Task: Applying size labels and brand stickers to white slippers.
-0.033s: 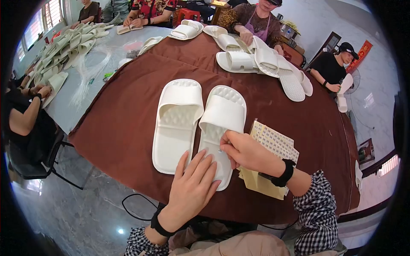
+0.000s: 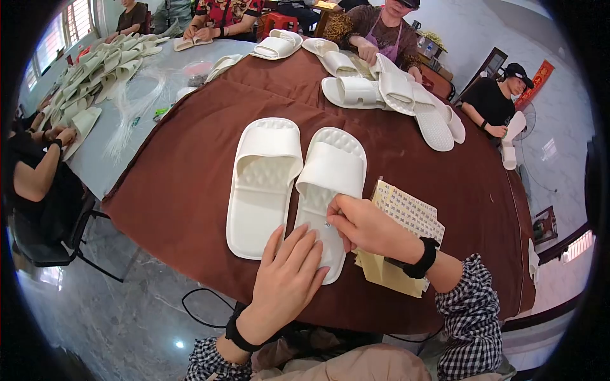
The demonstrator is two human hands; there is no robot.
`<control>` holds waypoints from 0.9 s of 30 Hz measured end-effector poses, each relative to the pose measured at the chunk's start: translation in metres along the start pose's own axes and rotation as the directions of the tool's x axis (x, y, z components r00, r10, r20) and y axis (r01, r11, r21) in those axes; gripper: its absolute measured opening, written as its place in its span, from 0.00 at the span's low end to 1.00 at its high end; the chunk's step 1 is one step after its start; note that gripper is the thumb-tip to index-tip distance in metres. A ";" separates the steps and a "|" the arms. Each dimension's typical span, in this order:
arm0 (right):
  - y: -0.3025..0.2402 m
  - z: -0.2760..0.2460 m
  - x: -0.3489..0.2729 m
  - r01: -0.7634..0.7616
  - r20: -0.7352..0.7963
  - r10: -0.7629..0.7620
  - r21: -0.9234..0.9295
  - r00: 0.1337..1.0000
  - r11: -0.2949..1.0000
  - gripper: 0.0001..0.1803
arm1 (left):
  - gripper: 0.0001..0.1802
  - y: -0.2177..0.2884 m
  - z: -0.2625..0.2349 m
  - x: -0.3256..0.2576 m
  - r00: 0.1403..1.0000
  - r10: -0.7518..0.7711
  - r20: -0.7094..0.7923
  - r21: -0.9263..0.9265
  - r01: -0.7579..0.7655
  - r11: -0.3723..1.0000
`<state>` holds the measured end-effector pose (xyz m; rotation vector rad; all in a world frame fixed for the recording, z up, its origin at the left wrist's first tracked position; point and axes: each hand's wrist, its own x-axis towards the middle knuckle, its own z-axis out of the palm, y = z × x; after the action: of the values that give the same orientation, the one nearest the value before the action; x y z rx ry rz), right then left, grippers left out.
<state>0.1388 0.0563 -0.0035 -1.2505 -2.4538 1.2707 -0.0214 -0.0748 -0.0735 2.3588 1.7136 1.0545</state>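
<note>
the right slipper (image 2: 333, 166), cream-white, lay sole-down on the brown-covered bench (image 2: 178, 209), just beside the matching left slipper (image 2: 257, 225). each had a broad, plain strap, a dimpled footbed toward the toe and a smoother, rounded heel. a tiny, dark-marked label (image 2: 326, 223) showed on the right slipper's insole. the left hand (image 2: 289, 273) lay flat over its heel, fingers slightly spread; the right hand (image 2: 362, 219) was curled beside the label, its grip impossible to tell.
</note>
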 end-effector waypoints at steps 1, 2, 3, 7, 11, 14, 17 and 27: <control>-0.001 0.001 0.001 -0.005 -0.007 0.004 -0.014 1.000 1.000 0.08 | 0.22 0.000 0.002 0.001 1.000 0.000 -0.010 -0.019 -0.001 1.000; 0.002 0.001 0.001 -0.006 -0.011 0.006 -0.014 1.000 1.000 0.08 | 0.22 -0.001 0.003 0.002 1.000 0.004 -0.010 -0.021 -0.004 1.000; 0.007 0.002 0.002 0.025 -0.016 -0.026 -0.026 1.000 0.999 0.08 | 0.21 -0.001 0.004 0.004 1.000 0.006 -0.016 -0.022 -0.007 1.000; 0.011 0.004 0.003 0.102 -0.059 -0.106 -0.075 0.993 0.992 0.10 | 0.20 0.000 0.003 0.005 1.000 0.011 -0.022 -0.010 -0.011 1.000; 0.012 0.004 0.003 0.112 -0.071 -0.118 -0.085 0.990 0.990 0.10 | 0.22 0.001 0.004 0.005 1.000 0.000 -0.023 0.003 0.000 1.000; 0.014 0.005 0.005 0.114 -0.078 -0.120 -0.083 0.990 0.990 0.10 | 0.25 0.002 0.004 0.004 1.000 -0.011 -0.006 0.020 0.011 1.000; 0.014 0.005 0.005 0.105 -0.070 -0.112 -0.095 0.991 0.990 0.11 | 0.26 0.003 0.003 0.004 1.000 -0.006 0.024 0.045 0.005 0.999; 0.016 0.008 0.007 0.087 -0.068 -0.099 -0.164 0.993 0.983 0.07 | 0.26 0.003 0.005 0.005 0.998 0.016 0.056 0.077 -0.020 0.997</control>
<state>0.1406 0.0617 -0.0217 -1.1790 -2.5698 1.0010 -0.0155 -0.0703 -0.0734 2.4292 1.7482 0.9319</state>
